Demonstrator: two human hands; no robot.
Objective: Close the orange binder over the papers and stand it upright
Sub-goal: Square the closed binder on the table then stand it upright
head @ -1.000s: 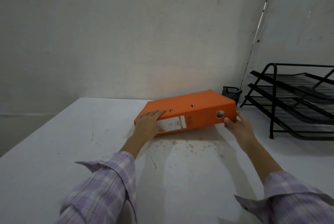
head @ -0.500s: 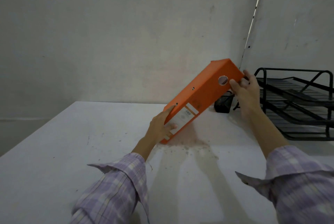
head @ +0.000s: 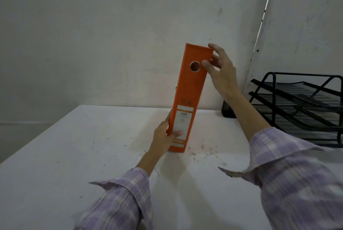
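The orange binder (head: 189, 92) is closed and stands nearly upright on its bottom edge on the white table (head: 74, 155), spine toward me, leaning slightly right at the top. Its spine has a round finger hole near the top and a white label low down. My left hand (head: 164, 136) grips the lower left side, thumb across the label. My right hand (head: 220, 70) is at the top right corner, fingers spread, fingertips touching the spine and top edge. No papers are visible.
A black wire stacking tray rack (head: 300, 110) stands at the right against the wall. A small black mesh holder (head: 227, 111) sits behind my right forearm. Grey walls meet in a corner behind. Brown specks dot the table by the binder's base.
The binder has swung from lying flat, through a steep tilt, to nearly upright. My right hand rose with its top end and its fingers have loosened; my left hand stayed at the lower end.
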